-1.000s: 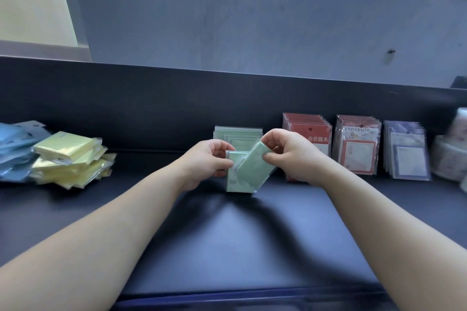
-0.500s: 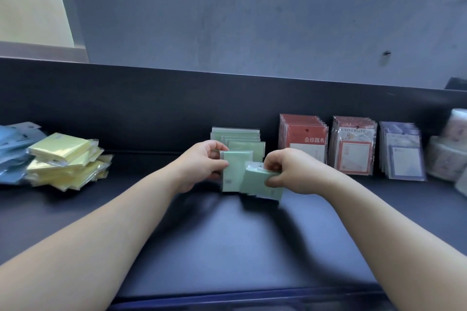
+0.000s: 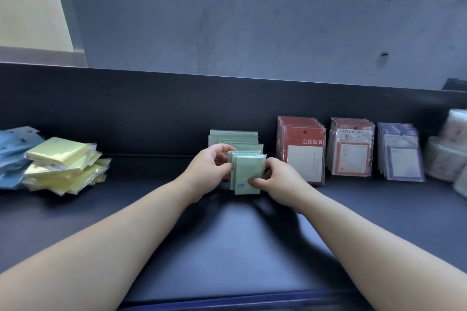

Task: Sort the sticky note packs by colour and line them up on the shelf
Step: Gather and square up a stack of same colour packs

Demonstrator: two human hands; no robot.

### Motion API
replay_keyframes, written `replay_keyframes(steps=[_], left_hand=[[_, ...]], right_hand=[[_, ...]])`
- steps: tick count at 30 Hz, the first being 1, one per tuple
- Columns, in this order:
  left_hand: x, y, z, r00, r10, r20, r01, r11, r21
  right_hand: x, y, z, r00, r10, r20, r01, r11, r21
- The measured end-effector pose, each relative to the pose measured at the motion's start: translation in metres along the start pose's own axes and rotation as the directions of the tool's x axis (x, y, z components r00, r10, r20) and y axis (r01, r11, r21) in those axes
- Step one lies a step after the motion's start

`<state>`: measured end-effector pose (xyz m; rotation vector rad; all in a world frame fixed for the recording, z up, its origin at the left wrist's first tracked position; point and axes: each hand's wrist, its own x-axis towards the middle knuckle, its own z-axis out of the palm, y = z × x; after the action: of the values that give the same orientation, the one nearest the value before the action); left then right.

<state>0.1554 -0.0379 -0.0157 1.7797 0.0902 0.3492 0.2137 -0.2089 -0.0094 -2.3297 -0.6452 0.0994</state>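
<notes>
**Spotter one:** You're gripping a small stack of green packs (image 3: pixel 246 174) from both sides. Your left hand (image 3: pixel 209 171) is curling round its left edge, and your right hand (image 3: pixel 280 182) is pinching its lower right corner. The stack seems to be standing upright on the shelf (image 3: pixel 227 247), just in front of the green row (image 3: pixel 233 135) that is leaning on the back wall.

**Spotter two:** Those wrappers are looking slick, so you're risking a slide. If you're loosening one side first, I'd guess the front pack is going to fan out or tip forward, since nothing is propping it.

**Spotter one:** You're also working just beside the red packs (image 3: pixel 300 151). A wide swing of your right hand is likely to be knocking that row over.

**Spotter two:** As for containers, you're not using any bin or tray. The shelf itself is holding everything. The red row, the red-framed packs (image 3: pixel 351 149) and the purple packs (image 3: pixel 400 153) are standing at your right, with pale rolls (image 3: pixel 444 159) at the far edge. The yellow pile (image 3: pixel 63 164) and blue pile (image 3: pixel 12 156) are lying loose at your left, not yet lined up.
</notes>
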Motion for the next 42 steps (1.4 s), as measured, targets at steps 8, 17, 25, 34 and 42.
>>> replay_keyframes(steps=[8,17,25,34,42], left_hand=[[-0.003,-0.001,0.002,0.995,0.062,-0.074,-0.033,0.940,0.341],[0.001,-0.003,-0.001,0.954,-0.181,-0.239,0.255,0.908,0.333],[0.015,-0.010,0.000,0.960,-0.261,-0.097,0.275,0.944,0.181],[0.010,-0.002,0.008,0.960,-0.275,-0.062,0.281,0.923,0.262],[0.004,-0.002,0.010,0.955,-0.102,-0.280,0.212,0.893,0.398]], right_hand=[[0.004,0.001,0.010,0.985,-0.035,-0.169,0.028,0.999,-0.046],[0.004,0.001,0.023,0.995,0.002,-0.100,0.000,1.000,0.025],[0.026,0.003,0.026,0.991,0.131,0.006,-0.122,0.912,0.392],[0.037,0.006,0.029,0.996,0.024,0.086,-0.071,0.805,0.590],[0.035,0.012,0.031,0.999,0.029,0.023,-0.037,0.856,0.516]])
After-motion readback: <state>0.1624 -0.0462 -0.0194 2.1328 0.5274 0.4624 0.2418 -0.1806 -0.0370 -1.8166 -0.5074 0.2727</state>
